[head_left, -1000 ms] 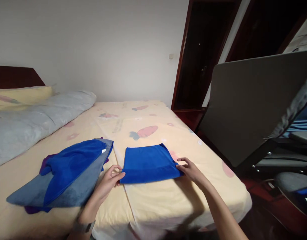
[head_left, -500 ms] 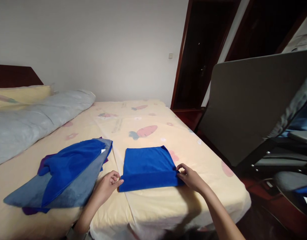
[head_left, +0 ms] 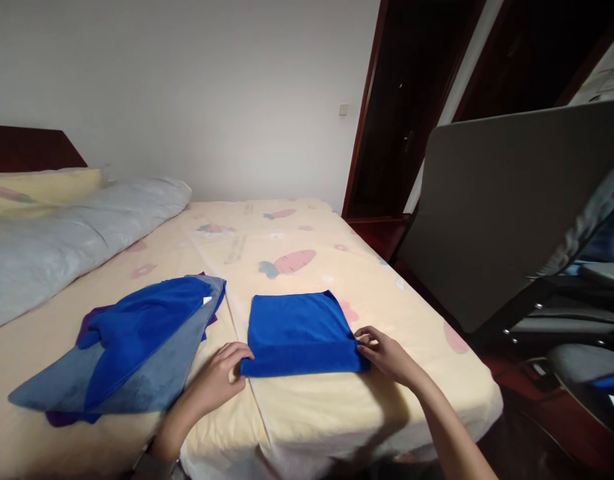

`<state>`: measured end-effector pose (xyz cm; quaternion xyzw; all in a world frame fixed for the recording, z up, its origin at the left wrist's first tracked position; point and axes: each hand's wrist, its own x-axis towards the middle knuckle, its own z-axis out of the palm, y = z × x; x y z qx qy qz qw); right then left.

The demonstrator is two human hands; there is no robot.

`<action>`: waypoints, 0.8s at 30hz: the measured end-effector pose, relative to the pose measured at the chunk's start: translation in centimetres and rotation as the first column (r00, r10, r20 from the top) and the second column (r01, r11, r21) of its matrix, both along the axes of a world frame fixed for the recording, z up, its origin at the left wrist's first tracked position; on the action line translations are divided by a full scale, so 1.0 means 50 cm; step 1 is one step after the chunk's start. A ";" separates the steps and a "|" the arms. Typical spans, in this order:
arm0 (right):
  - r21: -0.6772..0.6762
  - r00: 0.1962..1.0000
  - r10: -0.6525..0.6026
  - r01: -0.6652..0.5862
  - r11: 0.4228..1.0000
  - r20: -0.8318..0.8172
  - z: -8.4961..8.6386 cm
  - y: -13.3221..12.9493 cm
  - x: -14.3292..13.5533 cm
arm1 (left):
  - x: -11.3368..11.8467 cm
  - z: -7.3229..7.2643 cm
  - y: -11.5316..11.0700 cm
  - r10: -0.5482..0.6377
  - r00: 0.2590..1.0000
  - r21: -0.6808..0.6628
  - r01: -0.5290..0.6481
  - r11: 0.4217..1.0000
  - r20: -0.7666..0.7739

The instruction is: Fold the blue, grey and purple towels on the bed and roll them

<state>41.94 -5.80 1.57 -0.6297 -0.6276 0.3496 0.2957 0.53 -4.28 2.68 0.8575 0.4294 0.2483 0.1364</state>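
Observation:
A blue towel (head_left: 299, 320) lies on the bed with its near edge turned over into a flat band. My left hand (head_left: 223, 375) grips the left end of this band, fingers on top and thumb below at the corner. At the band's right end, my right hand (head_left: 381, 352) pinches the fabric between thumb and fingers. Left of my left hand is a loose pile of cloths (head_left: 141, 340), blue and grey on top, with purple showing at its edges and a small white tag.
The bed (head_left: 297, 227) has a pale yellow sheet with carrot prints. A grey rolled quilt (head_left: 87, 233) and a yellow pillow (head_left: 47, 187) lie at the far left. To the right stand a large dark grey panel (head_left: 497, 213) and a stool (head_left: 581, 367) with something blue on it.
My left hand has shifted slightly right and its fingers now lie over the towel's corner. The folded band has moved a little away from me. My right hand stays at the right end.

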 end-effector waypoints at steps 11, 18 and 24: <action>0.062 0.981 0.166 -0.160 0.985 -0.100 0.020 -0.003 0.000 | 0.002 -0.019 0.031 0.226 0.946 -0.256 -0.165 0.953 0.232; 0.021 0.979 -0.125 0.130 0.991 -0.162 -0.008 0.063 -0.008 | 0.036 -0.049 0.078 0.425 0.842 -0.360 -0.303 0.882 0.332; -0.120 0.916 -0.289 0.265 0.957 -0.279 -0.028 0.100 -0.022 | 0.051 -0.033 0.100 0.509 0.849 -0.327 -0.446 0.833 0.138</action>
